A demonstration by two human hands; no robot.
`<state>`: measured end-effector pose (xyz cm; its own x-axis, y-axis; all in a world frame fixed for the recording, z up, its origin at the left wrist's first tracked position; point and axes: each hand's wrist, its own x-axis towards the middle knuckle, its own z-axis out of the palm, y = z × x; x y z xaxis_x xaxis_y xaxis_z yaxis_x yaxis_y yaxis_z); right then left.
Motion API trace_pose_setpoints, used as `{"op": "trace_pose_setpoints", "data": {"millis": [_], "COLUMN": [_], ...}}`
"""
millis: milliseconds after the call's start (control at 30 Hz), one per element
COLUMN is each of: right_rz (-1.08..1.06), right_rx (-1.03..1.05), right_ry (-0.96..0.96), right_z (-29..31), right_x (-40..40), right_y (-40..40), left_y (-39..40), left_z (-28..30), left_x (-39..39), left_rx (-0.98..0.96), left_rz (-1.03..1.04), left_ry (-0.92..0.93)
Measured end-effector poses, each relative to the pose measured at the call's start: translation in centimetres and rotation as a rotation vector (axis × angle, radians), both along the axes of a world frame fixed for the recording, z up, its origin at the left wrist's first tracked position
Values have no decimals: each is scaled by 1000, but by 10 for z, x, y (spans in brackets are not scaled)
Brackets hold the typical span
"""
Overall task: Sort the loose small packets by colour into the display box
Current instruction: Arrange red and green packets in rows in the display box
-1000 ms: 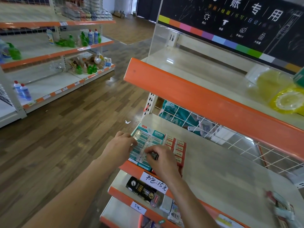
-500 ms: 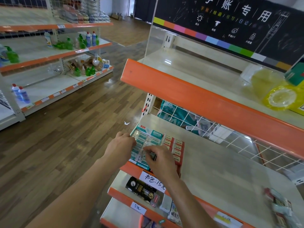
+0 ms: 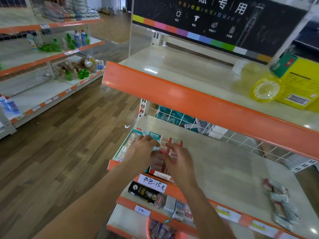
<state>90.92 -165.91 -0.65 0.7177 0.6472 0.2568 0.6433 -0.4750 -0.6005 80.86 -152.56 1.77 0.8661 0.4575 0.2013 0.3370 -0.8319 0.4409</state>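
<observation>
**Both hands over the box at the shelf's front-left corner**

Head view: the box [image 3: 136,135] sits at the shelf's [image 3: 224,163] front-left corner. Left hand [image 3: 140,150] and right hand [image 3: 179,161] rest over its red packets [image 3: 170,141], fingers loosely spread; blur hides any grip. Loose packets [image 3: 279,204] lie near the front edge, well right across bare shelf.

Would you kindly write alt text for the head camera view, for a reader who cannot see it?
Both hands, left hand and right hand, reach over a display box of teal and red packets at the left end of a beige shop shelf. A loose pile of packets lies far right; motion blur hides whether either hand holds anything.
</observation>
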Motion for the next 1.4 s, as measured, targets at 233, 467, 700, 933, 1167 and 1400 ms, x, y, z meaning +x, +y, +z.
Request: {"op": "trace_pose_setpoints", "data": {"millis": [233,467,700,933,1167,1400], "right_rz": [-168,-294,-369,-447,-507,-649], "right_rx": [67,51,56,57,63,54], "right_ry": [-36,-13,19,40,84,-6], "right_z": [-10,-17,-19,-19,-22,-23], "right_x": [29,62,82,96,102,108], "right_y": [-62,-136,-192,-239,-282,-320], "left_y": [-59,-130,-184,-227,-267,-306], "left_z": [1,1,-6,-13,-20,-26], "left_x": [53,103,134,159,177,188], "left_rx": [-41,-64,-83,-63,-39,-59], "left_rz": [-147,-283,-366,-446,-522,-632], "left_ry": [-84,-50,14,62,79,102]}}
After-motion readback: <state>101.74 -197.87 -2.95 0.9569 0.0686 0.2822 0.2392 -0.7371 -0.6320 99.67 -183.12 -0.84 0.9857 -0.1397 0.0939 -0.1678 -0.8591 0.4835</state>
